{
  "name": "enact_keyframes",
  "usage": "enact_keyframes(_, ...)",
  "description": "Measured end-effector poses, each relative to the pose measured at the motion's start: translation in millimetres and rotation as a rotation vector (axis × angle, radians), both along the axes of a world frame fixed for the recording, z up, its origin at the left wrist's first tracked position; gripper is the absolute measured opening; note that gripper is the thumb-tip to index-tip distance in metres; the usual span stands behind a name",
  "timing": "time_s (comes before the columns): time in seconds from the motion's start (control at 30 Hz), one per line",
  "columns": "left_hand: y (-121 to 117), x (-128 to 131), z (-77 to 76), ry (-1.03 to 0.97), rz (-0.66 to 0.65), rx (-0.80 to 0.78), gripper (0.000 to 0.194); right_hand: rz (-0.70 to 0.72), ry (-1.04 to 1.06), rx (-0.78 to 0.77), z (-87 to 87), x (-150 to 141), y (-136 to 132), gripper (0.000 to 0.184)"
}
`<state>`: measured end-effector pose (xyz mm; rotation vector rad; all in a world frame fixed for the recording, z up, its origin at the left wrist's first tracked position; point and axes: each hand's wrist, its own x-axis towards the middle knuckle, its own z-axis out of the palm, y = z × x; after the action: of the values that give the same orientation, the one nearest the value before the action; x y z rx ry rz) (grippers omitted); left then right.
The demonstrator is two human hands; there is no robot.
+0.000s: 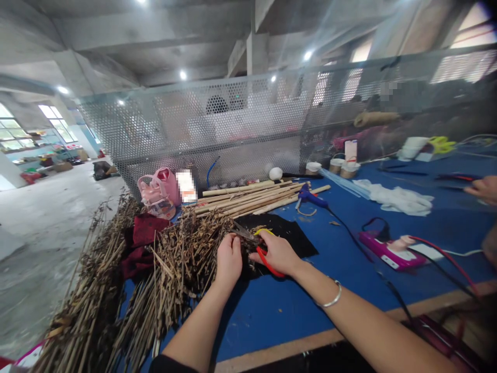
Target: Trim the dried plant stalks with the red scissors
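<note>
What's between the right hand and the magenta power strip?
Head view: from right hand to power strip, black sheet, then blue tabletop crossed by a dark cord.

This is a workshop; concrete beams [155, 27] overhead; dried stems [182, 261] and a glue gun [313, 197] on a blue workbench [258, 318].

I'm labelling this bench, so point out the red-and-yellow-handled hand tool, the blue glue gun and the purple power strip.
Hand tool [250, 237], head view: its metal part, near the pivot.
Blue glue gun [313, 197], head view: middle of its body.
Purple power strip [382, 250], head view: its purple casing.
</note>
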<state>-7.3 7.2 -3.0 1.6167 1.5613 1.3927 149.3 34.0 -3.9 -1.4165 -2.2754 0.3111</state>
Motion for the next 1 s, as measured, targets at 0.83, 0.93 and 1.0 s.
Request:
enact_keyframes(0.83,-13.0,3.6,10.9,0.313,0.08,0.187,0.027,0.054,0.032,0.002,1.0,-1.2,-3.4,0.039)
enact_keyframes(0.93,-12.4,1.6,11.2,0.332,0.08,0.173,0.028,0.052,0.042,-0.018,1.5,-0.5,-2.0,0.038)
enact_keyframes(1.0,-11.7,0.1,11.6,0.329,0.08,0.165,0.028,0.053,0.044,-0.038,2.2,-0.8,-1.8,0.038)
